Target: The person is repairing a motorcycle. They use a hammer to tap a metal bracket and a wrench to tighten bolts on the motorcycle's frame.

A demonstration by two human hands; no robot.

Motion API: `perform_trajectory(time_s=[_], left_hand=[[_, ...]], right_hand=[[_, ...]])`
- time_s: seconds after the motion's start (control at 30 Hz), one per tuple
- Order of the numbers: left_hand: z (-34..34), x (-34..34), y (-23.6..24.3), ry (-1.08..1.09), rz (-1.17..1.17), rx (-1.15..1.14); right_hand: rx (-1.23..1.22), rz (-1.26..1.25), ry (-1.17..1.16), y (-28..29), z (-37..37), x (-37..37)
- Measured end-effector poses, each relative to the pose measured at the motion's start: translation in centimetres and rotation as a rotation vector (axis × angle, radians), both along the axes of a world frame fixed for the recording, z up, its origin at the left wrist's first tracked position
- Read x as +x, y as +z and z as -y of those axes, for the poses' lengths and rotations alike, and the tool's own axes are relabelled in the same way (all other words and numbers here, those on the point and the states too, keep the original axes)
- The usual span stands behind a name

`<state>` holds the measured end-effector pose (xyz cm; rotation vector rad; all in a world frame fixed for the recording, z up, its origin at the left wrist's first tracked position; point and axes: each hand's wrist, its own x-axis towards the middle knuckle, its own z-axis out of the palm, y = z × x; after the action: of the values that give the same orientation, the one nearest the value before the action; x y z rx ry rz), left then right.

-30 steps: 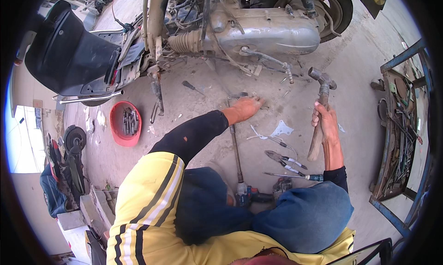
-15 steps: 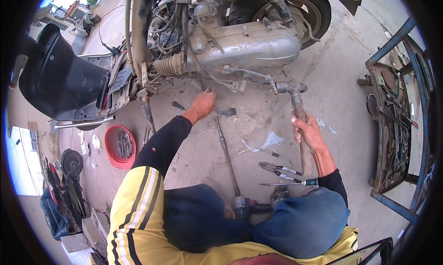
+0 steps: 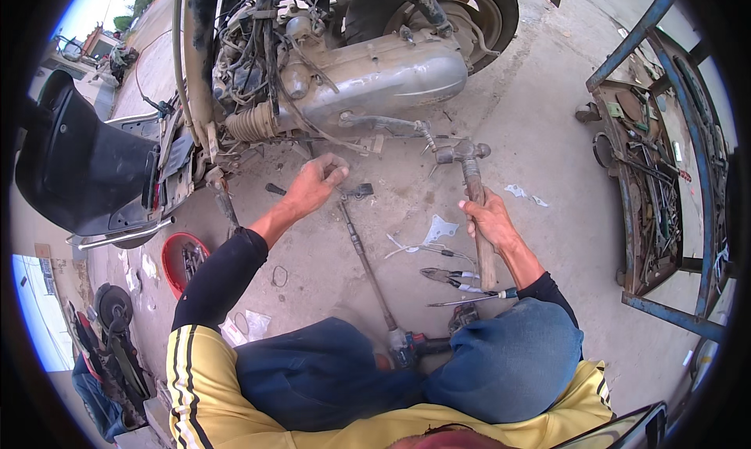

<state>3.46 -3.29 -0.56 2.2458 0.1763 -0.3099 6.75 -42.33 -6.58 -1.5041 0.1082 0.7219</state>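
Observation:
A ball-peen hammer [image 3: 485, 263] with a wooden handle is in my right hand [image 3: 497, 228], its fingers wrapped round the shaft. The metal head points away from me, close to the kick-start lever [image 3: 383, 123] of the scooter engine. My left hand [image 3: 311, 186] is in front of the engine's silver casing [image 3: 383, 77], just above the concrete. Its fingers are curled and pressed together, and whatever they may hold is hidden. Below that hand lies a power tool [image 3: 403, 347] with a long extension bar [image 3: 364, 253] running toward the engine.
Pliers [image 3: 450, 277], a screwdriver [image 3: 473, 298] and a pale gasket [image 3: 440, 228] lie on the ground before my knees. A red bowl [image 3: 174, 265] of metal parts sits left. The scooter's black seat [image 3: 94, 148] is far left; a blue-framed tool cart [image 3: 618, 191] stands right.
My left hand has drawn back a little from beneath the engine, its fingers now more in sight. My right hand still grips the hammer. The whole view has shifted, moving the scene leftward.

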Motion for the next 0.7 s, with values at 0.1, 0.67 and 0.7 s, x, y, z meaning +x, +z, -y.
perform_trajectory(time_s=[0.1,0.67,0.7], left_hand=[[1.8,-0.1,0.7,-0.033,-0.045,-0.052],[-0.1,-3.4,3.8,0.051,-0.140,-0.046],[-0.6,-3.4,3.7,0.044,-0.132,-0.037]], right_hand=[[0.086,-0.044,0.103,0.7,-1.4,-0.7],[0.411,-0.164,0.007,2.5,-4.3,-0.6],[0.439,-0.142,-0.016,3.4,-4.0,-0.3]])
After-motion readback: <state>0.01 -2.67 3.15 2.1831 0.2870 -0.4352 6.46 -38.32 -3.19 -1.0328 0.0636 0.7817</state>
